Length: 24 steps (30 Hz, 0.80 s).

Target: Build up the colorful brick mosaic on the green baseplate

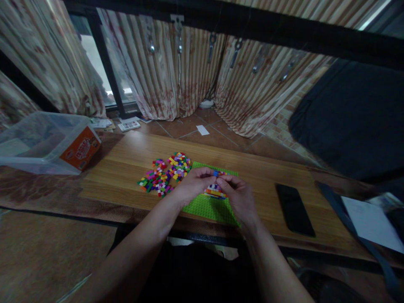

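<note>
Two bare forearms reach forward from the bottom edge, the left hand (194, 185) and right hand (240, 195) meeting fingertip to fingertip. Both hands' fingers are curled narrow, pinching a small blue plastic brick (215, 173) between them; it is too small to tell which way it points. Just below it sits a low striped stack of coloured bricks (214, 192), its long axis running left to right on a flat bright-green studded baseplate (205, 208). A loose pile of multicoloured bricks (166, 172) lies just left, on a pale wooden tabletop (126, 164). A black phone (295, 209) lies right; a clear plastic tub (47, 143) stands far left.
</note>
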Tool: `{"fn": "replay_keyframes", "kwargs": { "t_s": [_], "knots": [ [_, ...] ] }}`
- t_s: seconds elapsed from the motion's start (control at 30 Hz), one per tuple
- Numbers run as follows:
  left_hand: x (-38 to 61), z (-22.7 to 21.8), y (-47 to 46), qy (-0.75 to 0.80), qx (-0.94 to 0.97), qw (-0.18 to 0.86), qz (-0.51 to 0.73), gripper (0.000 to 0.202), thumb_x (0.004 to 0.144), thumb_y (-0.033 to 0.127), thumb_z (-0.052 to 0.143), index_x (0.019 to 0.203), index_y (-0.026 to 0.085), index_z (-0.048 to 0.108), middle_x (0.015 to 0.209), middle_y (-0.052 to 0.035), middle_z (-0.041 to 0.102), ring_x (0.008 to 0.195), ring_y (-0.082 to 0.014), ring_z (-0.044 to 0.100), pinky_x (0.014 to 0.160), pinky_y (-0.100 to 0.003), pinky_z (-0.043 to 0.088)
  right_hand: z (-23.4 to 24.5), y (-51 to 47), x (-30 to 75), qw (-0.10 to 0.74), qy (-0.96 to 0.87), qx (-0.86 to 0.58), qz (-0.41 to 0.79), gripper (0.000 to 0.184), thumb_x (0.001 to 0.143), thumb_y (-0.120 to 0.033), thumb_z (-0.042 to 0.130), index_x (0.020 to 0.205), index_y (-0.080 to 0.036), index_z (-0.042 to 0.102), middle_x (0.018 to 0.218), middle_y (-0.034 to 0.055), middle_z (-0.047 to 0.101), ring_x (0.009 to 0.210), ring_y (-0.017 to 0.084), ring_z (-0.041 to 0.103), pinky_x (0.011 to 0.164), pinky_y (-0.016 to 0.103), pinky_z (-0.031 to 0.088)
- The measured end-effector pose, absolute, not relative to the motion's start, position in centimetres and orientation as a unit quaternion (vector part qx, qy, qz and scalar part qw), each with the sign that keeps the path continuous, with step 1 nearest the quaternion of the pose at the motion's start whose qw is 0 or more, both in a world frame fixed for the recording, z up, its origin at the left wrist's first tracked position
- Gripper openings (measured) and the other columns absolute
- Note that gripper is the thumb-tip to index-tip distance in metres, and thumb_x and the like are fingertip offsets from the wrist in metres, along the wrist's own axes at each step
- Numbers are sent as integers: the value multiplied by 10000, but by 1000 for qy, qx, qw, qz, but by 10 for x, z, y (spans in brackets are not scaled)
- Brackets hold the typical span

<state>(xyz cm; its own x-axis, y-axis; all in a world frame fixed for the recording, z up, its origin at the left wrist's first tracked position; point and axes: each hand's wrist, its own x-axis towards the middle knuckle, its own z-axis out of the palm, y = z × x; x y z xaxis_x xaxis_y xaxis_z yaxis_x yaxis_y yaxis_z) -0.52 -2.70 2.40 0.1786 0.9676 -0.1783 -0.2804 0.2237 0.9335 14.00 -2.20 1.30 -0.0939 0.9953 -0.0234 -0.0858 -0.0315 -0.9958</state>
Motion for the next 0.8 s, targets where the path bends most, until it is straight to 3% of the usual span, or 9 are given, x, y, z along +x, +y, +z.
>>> {"fn": "replay_keyframes", "kwargs": {
  "t_s": [0.37,0.63,0.8],
  "knots": [
    [-8,26,-27,422,414,654,471,207,701,307,723,721,142,600,540,68,468,546,-68,427,578,-212,319,11,-23,139,500,-480,-456,559,269,578,-420,845,701,-210,730,690,-8,709,632,140,609,674,294,506],
    [-8,29,-28,404,383,685,470,294,665,366,778,770,139,625,544,63,492,516,-62,435,534,-203,306,10,-26,137,531,-477,-439,546,205,651,-399,798,713,-219,722,725,-12,705,663,141,613,708,300,504],
    [-7,30,-30,391,369,697,474,306,646,359,798,762,134,624,557,54,513,507,-54,439,507,-196,297,10,-26,140,523,-486,-439,545,211,670,-415,781,718,-215,731,683,-6,693,619,136,581,651,289,484]
  ]
}}
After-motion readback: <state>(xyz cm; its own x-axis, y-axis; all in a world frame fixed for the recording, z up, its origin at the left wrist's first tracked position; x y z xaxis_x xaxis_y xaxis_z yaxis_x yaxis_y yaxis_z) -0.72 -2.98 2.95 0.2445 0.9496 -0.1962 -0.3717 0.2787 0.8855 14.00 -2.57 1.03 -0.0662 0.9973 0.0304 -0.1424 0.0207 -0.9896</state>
